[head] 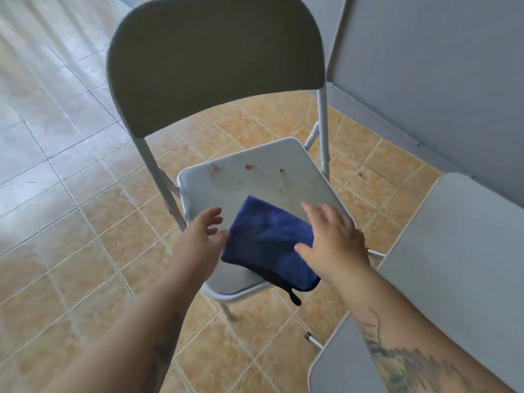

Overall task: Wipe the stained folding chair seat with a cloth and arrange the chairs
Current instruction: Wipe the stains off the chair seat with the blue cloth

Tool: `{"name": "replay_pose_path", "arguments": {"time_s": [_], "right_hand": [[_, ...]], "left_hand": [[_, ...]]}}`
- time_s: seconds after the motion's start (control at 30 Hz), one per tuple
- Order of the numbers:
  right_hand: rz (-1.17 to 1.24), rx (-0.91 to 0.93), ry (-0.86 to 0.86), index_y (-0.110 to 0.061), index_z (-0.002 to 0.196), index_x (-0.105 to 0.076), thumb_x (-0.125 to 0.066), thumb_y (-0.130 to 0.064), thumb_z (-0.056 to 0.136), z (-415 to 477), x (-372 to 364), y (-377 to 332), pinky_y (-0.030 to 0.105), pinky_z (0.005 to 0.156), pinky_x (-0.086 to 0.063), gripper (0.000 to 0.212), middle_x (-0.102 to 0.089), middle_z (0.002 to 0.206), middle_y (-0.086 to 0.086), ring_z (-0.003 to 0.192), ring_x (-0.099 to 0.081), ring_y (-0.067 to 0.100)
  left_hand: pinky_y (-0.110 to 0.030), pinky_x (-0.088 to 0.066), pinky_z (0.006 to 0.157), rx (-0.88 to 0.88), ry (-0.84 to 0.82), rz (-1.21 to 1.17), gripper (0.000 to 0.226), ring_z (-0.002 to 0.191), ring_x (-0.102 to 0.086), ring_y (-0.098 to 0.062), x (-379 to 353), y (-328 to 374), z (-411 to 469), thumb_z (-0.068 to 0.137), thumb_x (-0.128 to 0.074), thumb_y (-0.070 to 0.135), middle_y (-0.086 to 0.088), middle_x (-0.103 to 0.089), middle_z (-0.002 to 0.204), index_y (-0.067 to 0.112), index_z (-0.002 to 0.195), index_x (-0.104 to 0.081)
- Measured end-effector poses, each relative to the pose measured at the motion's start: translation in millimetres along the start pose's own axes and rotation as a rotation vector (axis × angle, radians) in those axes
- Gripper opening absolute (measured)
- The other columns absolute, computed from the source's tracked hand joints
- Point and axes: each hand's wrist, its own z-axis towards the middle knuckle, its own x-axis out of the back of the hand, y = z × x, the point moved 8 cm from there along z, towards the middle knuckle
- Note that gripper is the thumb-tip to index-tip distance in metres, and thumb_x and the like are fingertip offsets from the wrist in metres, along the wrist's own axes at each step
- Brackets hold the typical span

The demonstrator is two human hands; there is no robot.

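Hidden and cropped parts around the chair

Chair's backrest top cut by the upper edge; its front legs mostly hidden under the seat. Cloth covers the seat's near right part; any stain beneath can't be told. Right hand hides the cloth's right edge. Second chair, right of the first, cropped by right and bottom edges. Both forearms run off the bottom edge. Left floor washed out by glare.

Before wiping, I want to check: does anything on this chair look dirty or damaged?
Yes. The chair seat has reddish stains near its back edge, beyond the blue cloth. Whether the paint there is chipped, I cannot tell.
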Motion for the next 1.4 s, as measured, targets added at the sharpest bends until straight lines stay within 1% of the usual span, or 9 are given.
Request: {"name": "replay_pose_path", "arguments": {"time_s": [0.13, 0.27, 0.37, 0.47, 0.6, 0.9, 1.07, 1.3, 1.4], "right_hand": [[-0.174, 0.309, -0.206, -0.052, 0.146, -0.003, -0.048, -0.077, 0.075, 42.9, -69.0, -39.3, 0.059, 0.113, -0.005, 0.088, 0.016, 0.161, -0.003, 0.145, 0.016, 0.032], [-0.254, 0.368, -0.286, -0.055, 0.143, 0.007, -0.036, -0.087, 0.07, 50.7, -139.7, -53.3, 0.067, 0.109, 0.008, 0.091, 0.027, 0.158, -0.004, 0.141, 0.028, 0.035], [-0.204, 0.307, -0.15, -0.056, 0.143, 0.002, -0.027, -0.081, 0.079, 54.0, -148.4, -46.3, 0.062, 0.11, 0.009, 0.075, 0.015, 0.161, -0.007, 0.145, 0.018, 0.032], [-0.169, 0.259, -0.015, -0.053, 0.145, -0.012, -0.031, -0.072, 0.084, 56.7, -145.0, -41.9, 0.059, 0.113, -0.002, 0.066, -0.003, 0.162, -0.011, 0.148, 0.0, 0.029], [-0.136, 0.209, -0.001, -0.049, 0.144, -0.027, -0.043, -0.056, 0.09, 61.9, -146.9, -49.9, 0.056, 0.114, -0.007, 0.056, -0.016, 0.159, -0.015, 0.148, -0.008, 0.023], [-0.165, 0.205, 0.075, -0.04, 0.132, -0.051, -0.068, -0.04, 0.077, 11.4, -157.5, -70.5, 0.052, 0.094, -0.033, 0.058, -0.043, 0.149, -0.008, 0.133, -0.039, 0.03], [0.137, 0.162, 0.131, -0.034, 0.117, -0.062, -0.065, -0.036, 0.077, -12.4, -165.9, -104.7, 0.044, 0.078, -0.042, 0.041, -0.056, 0.135, -0.012, 0.106, -0.053, 0.029], [-0.073, 0.853, -0.055, -0.04, 0.121, -0.061, -0.035, -0.031, 0.066, -44.0, -205.2, -208.4, 0.04, 0.075, -0.043, 0.062, -0.058, 0.129, -0.005, 0.094, -0.048, 0.025], [-0.129, 0.924, -0.055, -0.04, 0.119, -0.063, -0.036, -0.026, 0.067, -21.7, -191.9, -189.3, 0.038, 0.072, -0.047, 0.06, -0.061, 0.122, -0.001, 0.086, -0.055, 0.027]], "left_hand": [[-0.039, -0.034, 0.107, 0.024, 0.053, 0.331, 0.054, 0.133, -0.04, -0.022, -11.4, -54.1, 23.2, 0.088, -0.058, 0.029, 0.0, -0.041, 0.147, 0.026, 0.14, -0.043], [-0.039, -0.022, 0.116, 0.021, 0.125, 0.382, 0.063, 0.144, -0.023, -0.021, -18.3, -92.9, 28.8, 0.09, -0.056, 0.035, 0.0, -0.024, 0.157, 0.024, 0.147, -0.031], [-0.042, -0.033, 0.108, 0.298, 0.22, -0.13, 0.072, 0.137, -0.035, -0.022, -12.9, -130.3, 20.2, 0.087, -0.062, 0.036, -0.001, -0.032, 0.153, 0.025, 0.148, -0.024], [-0.047, -0.049, 0.096, 0.544, -0.021, -0.685, 0.086, 0.114, -0.061, -0.024, -58.1, -157.8, -6.7, 0.072, -0.079, 0.034, -0.001, -0.058, 0.134, 0.031, 0.143, -0.031], [-0.047, -0.058, 0.083, 0.521, -0.044, -0.852, 0.057, 0.1, -0.07, -0.023, -81.6, -162.4, -24.2, 0.077, -0.076, 0.024, 0.002, -0.071, 0.113, 0.038, 0.125, -0.05], [-0.041, -0.059, 0.078, 0.504, -0.153, -0.852, 0.057, 0.101, -0.069, -0.022, -60.5, -186.9, -55.5, 0.081, -0.073, 0.02, 0.003, -0.069, 0.117, 0.042, 0.128, -0.048], [-0.029, -0.057, 0.068, 0.434, -0.18, -0.754, 0.069, 0.1, -0.069, -0.02, -36.9, -204.9, -78.6, 0.078, -0.074, 0.006, -0.003, -0.067, 0.119, 0.031, 0.134, -0.043], [-0.045, -0.053, 0.091, 0.284, -0.276, -0.419, 0.087, 0.11, -0.063, -0.017, -24.5, -222.5, -74.0, 0.047, -0.091, 0.049, 0.001, -0.067, 0.117, 0.031, 0.122, -0.052], [-0.043, -0.048, 0.101, 0.242, -0.302, -0.313, 0.107, 0.127, -0.051, -0.015, -21.2, -221.9, -72.2, 0.051, -0.09, 0.05, 0.002, -0.046, 0.144, 0.033, 0.141, -0.034]]}}
